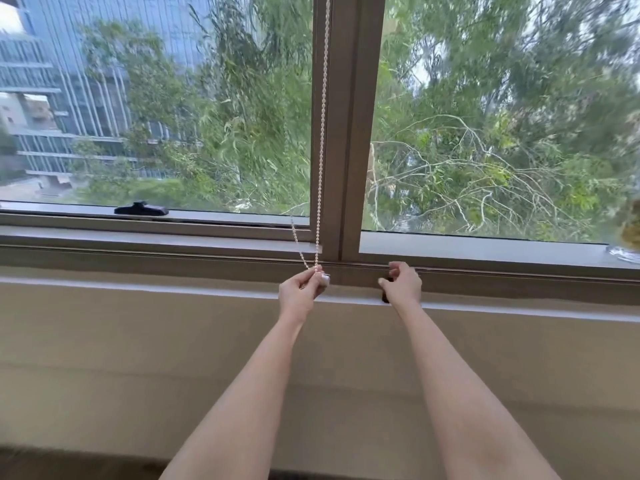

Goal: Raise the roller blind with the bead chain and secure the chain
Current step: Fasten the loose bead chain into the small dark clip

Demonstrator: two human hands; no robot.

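Observation:
A pale bead chain (322, 133) hangs down along the brown window mullion (349, 126) from the top of the view. My left hand (302, 289) grips the chain's lower loop at sill height, next to a small white piece (326, 278). A slack strand runs up and left from the hand. My right hand (401, 284) is at the sill to the right of the mullion, fingers curled over a small dark fitting (385, 297) on the ledge edge. The roller blind itself is out of view; both panes are uncovered.
A black window handle (141, 209) lies on the left frame rail. The sill ledge (173, 284) runs the full width above a beige wall (138, 358). Something yellowish (631, 230) sits on the sill at the far right. Trees and a building show outside.

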